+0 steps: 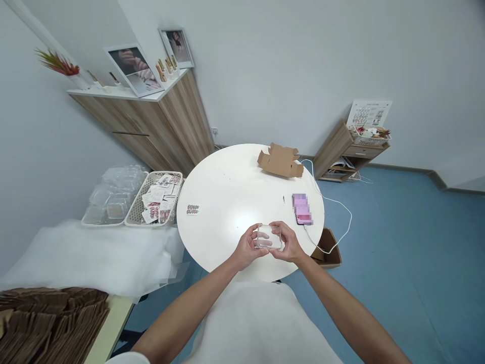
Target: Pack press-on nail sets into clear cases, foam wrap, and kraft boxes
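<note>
Beside clear case [269, 236]: phone [302, 208], cardboard box [281, 161]

On my feed the round white desk [227, 192] carries a flattened cardboard box [281, 161], a blurred pink phone [302, 208] with its white cable [341, 212], and a small nail-sticker sheet [192, 209]; to the left I see 2 trays, a white basket [155, 205] of packets and clear plastic cases [113, 194]; a wooden cabinet [159, 121] stands behind.
</note>
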`<state>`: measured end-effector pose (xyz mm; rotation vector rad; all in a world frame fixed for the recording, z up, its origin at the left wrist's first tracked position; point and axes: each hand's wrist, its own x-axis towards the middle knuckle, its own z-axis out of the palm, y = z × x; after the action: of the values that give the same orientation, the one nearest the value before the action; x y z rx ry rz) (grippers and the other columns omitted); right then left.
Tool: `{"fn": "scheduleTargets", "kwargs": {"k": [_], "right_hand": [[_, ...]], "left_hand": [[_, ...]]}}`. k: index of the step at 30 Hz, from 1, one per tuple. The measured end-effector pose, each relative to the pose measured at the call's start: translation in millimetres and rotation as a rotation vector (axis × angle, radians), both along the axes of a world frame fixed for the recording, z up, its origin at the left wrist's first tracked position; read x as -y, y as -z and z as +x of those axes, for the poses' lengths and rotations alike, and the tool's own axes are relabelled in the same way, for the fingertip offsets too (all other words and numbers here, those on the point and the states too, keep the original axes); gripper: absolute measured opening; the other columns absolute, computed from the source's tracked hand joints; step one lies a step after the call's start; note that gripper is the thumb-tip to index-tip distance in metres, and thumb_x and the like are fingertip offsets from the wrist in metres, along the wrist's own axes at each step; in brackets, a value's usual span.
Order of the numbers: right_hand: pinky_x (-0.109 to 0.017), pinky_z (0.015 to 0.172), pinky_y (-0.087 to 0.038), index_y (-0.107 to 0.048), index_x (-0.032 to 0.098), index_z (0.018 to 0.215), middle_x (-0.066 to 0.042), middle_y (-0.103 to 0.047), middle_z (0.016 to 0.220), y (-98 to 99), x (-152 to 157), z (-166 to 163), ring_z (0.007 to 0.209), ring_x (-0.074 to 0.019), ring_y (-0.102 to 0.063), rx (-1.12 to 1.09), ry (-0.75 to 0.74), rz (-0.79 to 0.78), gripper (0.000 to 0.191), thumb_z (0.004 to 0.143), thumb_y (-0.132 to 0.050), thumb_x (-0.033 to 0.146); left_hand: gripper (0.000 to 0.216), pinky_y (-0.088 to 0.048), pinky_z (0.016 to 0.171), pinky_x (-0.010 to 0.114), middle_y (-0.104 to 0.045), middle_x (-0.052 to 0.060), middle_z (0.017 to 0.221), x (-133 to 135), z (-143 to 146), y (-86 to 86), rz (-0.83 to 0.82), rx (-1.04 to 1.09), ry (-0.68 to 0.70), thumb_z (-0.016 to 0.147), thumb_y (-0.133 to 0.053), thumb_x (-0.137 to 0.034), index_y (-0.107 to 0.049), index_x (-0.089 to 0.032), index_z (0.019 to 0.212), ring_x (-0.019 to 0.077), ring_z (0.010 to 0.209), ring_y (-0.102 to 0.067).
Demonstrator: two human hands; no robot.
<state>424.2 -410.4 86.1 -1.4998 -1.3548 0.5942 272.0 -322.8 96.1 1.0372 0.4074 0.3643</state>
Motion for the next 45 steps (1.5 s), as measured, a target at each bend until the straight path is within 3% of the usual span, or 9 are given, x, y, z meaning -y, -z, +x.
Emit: {"fn": "scheduleTargets", "kwargs": {"k": [7,13,16,19,24,31,36,41,45], "right_hand": [[-0.032,0.064,-0.045,-0.044,0.023,0.088,-0.011,-0.048,0.109,-0.7,-2,0,0.093,-0.0235,-0.053,-0.022,-0.006,-0.033,0.043,0.052,-0.067,0.03],[-0.038,0.082,-0.041,-0.042,0.024,0.107,-0.008,-0.05,0.113,-27.7,-3,2,0.102,-0.0233,-0.05,0.097,-0.087,-0.206,0.052,0.061,-0.063,0.032],[-0.038,0.08,-0.043,-0.039,0.024,0.116,-0.007,-0.052,0.11,-40.0,-7,3,0.096,-0.0218,-0.052,0.147,-0.173,-0.276,0.061,0.061,-0.063,0.03],[-0.034,0.073,-0.046,-0.044,0.024,0.112,-0.005,-0.056,0.102,-43.7,-14,6,0.088,-0.0195,-0.054,0.141,-0.239,-0.334,0.059,0.057,-0.065,0.028],[-0.029,0.064,-0.048,-0.052,0.022,0.094,-0.002,-0.057,0.092,-37.6,-24,12,0.081,-0.0162,-0.054,0.049,-0.269,-0.374,0.044,0.053,-0.067,0.024],[-0.026,0.058,-0.049,-0.054,0.021,0.09,-0.001,-0.058,0.089,-28.6,-28,12,0.078,-0.0148,-0.055,-0.067,-0.276,-0.389,0.037,0.054,-0.064,0.02],[-0.027,0.06,-0.049,-0.056,0.021,0.095,-0.003,-0.06,0.093,-33.7,-33,17,0.081,-0.0161,-0.055,-0.096,-0.297,-0.425,0.037,0.058,-0.063,0.022],[-0.032,0.073,-0.047,-0.058,0.021,0.099,-0.003,-0.059,0.1,-40.4,-42,42,0.084,-0.0159,-0.057,-0.204,-0.339,-0.48,0.032,0.067,-0.059,0.025],[-0.033,0.075,-0.048,-0.06,0.02,0.095,-0.005,-0.058,0.102,-38.6,-43,56,0.087,-0.0167,-0.057,-0.357,-0.292,-0.564,0.027,0.07,-0.058,0.033]], "left_hand": [[0.072,-0.046,0.079,0.04,-0.051,0.008,0.104,-4,0,4.1,0.017,-0.013,-0.002,0.06,-0.072,-0.022,-0.035,-0.027,0.122,0.0223,0.095,-0.056],[0.077,-0.042,0.087,0.039,-0.03,0.009,0.134,-8,1,3.8,0.028,0.0,-0.073,0.056,-0.074,-0.023,-0.037,-0.031,0.123,0.0276,0.12,-0.035],[0.079,-0.039,0.09,0.04,-0.037,0.011,0.131,-10,0,4.6,0.029,-0.007,-0.036,0.054,-0.075,-0.021,-0.038,-0.028,0.123,0.0277,0.118,-0.038],[0.077,-0.038,0.091,0.041,-0.044,0.012,0.126,-14,0,6.9,0.047,-0.023,-0.011,0.055,-0.074,-0.019,-0.039,-0.024,0.123,0.0272,0.115,-0.042],[0.076,-0.039,0.09,0.042,-0.048,0.012,0.122,-16,3,11.0,0.028,-0.032,-0.05,0.053,-0.075,-0.02,-0.042,-0.021,0.122,0.0268,0.112,-0.045],[0.075,-0.038,0.09,0.044,-0.05,0.01,0.12,-12,4,19.3,-0.016,0.037,-0.095,0.053,-0.075,-0.022,-0.043,-0.022,0.12,0.0272,0.11,-0.045],[0.075,-0.035,0.093,0.043,-0.049,0.009,0.12,-13,4,22.6,-0.036,0.019,-0.122,0.054,-0.074,-0.023,-0.042,-0.021,0.122,0.0271,0.113,-0.043],[0.077,-0.039,0.088,0.045,-0.041,0.01,0.128,-22,4,18.1,-0.138,-0.011,-0.068,0.058,-0.071,-0.019,-0.036,-0.029,0.126,0.0267,0.114,-0.043],[0.06,-0.045,0.081,0.042,-0.051,0.009,0.112,-26,-2,22.7,-0.109,-0.225,-0.143,0.06,-0.07,-0.02,-0.048,-0.025,0.116,0.0222,0.097,-0.055]]}}
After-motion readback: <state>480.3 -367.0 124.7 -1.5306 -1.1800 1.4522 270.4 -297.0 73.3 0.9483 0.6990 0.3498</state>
